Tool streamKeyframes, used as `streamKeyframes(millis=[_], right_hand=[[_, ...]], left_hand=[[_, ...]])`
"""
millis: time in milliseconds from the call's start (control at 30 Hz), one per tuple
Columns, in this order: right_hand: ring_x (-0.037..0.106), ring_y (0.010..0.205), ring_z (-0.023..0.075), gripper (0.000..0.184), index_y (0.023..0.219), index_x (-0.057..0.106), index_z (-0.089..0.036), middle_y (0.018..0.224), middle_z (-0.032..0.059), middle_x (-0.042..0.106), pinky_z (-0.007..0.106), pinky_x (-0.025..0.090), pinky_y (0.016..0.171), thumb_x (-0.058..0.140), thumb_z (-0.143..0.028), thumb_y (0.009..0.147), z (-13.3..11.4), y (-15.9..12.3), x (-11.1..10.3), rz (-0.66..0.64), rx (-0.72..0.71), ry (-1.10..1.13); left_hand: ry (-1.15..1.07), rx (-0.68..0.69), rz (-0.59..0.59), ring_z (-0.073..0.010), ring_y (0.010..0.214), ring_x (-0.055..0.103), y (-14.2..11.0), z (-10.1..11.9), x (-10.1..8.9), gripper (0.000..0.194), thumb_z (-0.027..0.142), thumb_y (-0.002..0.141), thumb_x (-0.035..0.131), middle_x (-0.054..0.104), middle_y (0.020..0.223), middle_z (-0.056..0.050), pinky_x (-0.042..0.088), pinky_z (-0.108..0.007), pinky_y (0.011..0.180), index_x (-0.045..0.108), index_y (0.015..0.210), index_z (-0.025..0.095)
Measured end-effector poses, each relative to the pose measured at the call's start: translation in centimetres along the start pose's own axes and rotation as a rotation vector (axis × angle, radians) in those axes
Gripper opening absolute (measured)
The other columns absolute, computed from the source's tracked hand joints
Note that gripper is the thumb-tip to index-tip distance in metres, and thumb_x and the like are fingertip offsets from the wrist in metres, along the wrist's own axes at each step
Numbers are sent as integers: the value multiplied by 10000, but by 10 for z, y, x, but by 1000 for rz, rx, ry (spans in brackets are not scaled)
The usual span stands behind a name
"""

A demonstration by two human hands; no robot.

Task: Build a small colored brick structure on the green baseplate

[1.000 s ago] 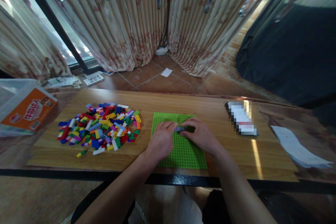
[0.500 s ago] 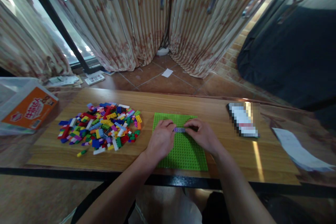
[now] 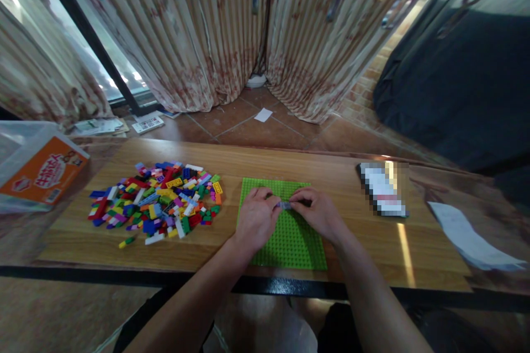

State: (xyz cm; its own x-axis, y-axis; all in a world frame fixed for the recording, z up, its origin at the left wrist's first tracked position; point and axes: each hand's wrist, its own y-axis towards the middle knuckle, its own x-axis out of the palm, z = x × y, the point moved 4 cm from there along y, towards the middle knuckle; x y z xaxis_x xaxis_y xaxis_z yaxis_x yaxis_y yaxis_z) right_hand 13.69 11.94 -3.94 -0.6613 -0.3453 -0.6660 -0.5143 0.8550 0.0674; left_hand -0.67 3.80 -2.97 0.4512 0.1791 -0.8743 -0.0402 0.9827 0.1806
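Note:
A green studded baseplate [image 3: 290,245] lies on the wooden table in front of me. Over its upper half, a small light purple toy brick [image 3: 285,205] sits between my two hands. My left hand [image 3: 257,218] is closed, its thumb and fingertips at the brick's left end. From the other side my right hand [image 3: 317,210] pinches the brick's right end. Whether the brick is pressed onto the studs or held just above them I cannot tell; the fingers cover both its ends.
A pile of mixed coloured toy bricks [image 3: 155,201] spreads left of the baseplate. Beyond it stands a clear plastic box [image 3: 25,138] with an orange label. To the right lie a blurred-out phone-like object [image 3: 383,190] and white paper [image 3: 472,237]. Curtains [image 3: 207,38] hang behind.
My left hand has shifted slightly right along the brick, covering more of it. The right hand stays almost where it was, still at the brick's right end.

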Motion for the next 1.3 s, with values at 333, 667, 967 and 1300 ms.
streamKeyframes(millis=[333,667,967,1300], right_hand=[[669,920,196,87,755,744,-232,929,40,725,353,505,882,664,-197,749,0,-1,-2,-26,-9,14],[671,924,208,72,761,744,-220,944,53,718,371,503,895,678,-199,743,0,-1,-2,-43,-2,43],[672,941,214,89,758,750,-219,951,55,719,379,501,910,676,-179,731,2,0,-2,-49,11,52],[674,888,195,112,752,744,-219,906,43,728,361,513,879,654,-154,732,1,0,0,-35,-16,25]], left_hand=[[4,-15,0,-213,1008,520,1,2,0,159,270,901,606,625,1067,-53,462,-377,922,727,993,224],[26,-21,-17,-222,1020,516,0,3,1,178,281,916,583,619,1083,-59,461,-382,932,731,998,228],[42,-29,-17,-227,1030,521,0,3,3,173,283,917,577,626,1087,-55,468,-385,924,731,972,226],[18,-38,-53,-227,1027,540,3,5,3,182,268,926,563,662,1080,-40,449,-381,939,734,947,210]])
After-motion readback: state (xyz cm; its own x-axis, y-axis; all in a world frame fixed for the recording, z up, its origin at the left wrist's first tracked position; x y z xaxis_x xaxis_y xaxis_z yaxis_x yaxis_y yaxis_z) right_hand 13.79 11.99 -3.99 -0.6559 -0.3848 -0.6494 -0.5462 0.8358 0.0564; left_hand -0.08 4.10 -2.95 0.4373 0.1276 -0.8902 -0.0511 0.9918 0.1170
